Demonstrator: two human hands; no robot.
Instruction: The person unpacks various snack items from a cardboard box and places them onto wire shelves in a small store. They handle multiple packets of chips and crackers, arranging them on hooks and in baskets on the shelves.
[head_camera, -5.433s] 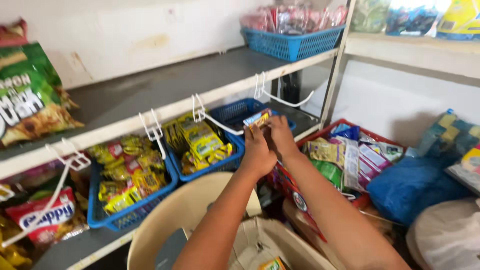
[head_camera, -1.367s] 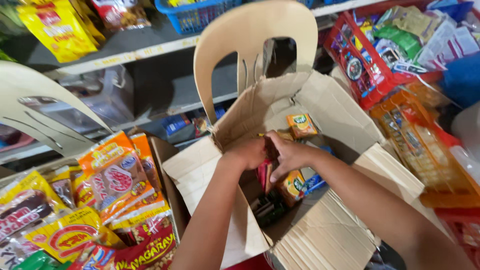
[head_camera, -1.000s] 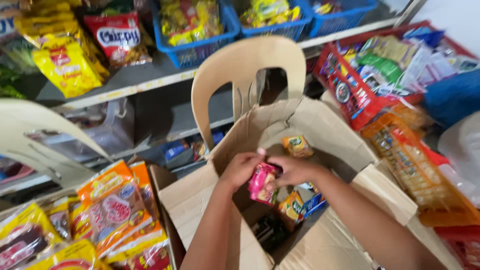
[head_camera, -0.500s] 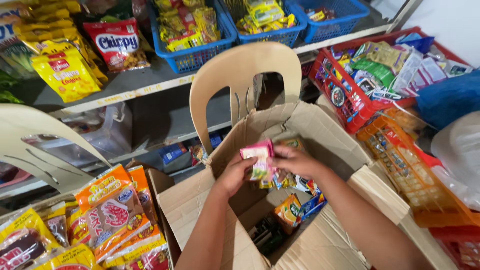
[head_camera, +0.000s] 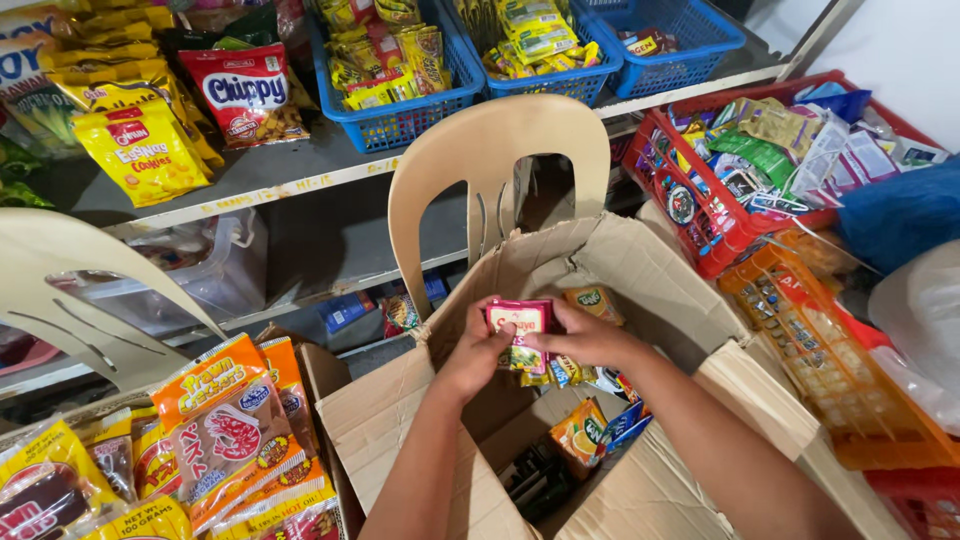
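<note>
Head view: a strip of small sachets (head_camera: 524, 338), pink at the top with yellow and green ones hanging below, is being held at the centre of the frame, above the open mouth of a cardboard box (head_camera: 660, 280). The left hand (head_camera: 478, 350) is closing its fingers on the strip's left edge, and the right hand (head_camera: 583, 336) is pinching its right edge, thumb lying across the pink packet. Inside the box, below the hands, orange drink-powder sachets (head_camera: 578, 437) and blue packets (head_camera: 628, 424) are lying loose, and one more orange sachet (head_camera: 594, 300) is leaning against the far wall. A beige plastic chair (head_camera: 470, 165) is standing just behind the box, its backrest rising to upper centre. At the top of the frame, blue baskets (head_camera: 400, 110) of yellow snack packs are sitting on a grey shelf (head_camera: 270, 175). A red basket (head_camera: 700, 225) filled with mixed sachets is occupying the upper right. Bags of crackers (head_camera: 235, 420) are piling at lower left, beside the back of a second chair (head_camera: 80, 290).
</note>
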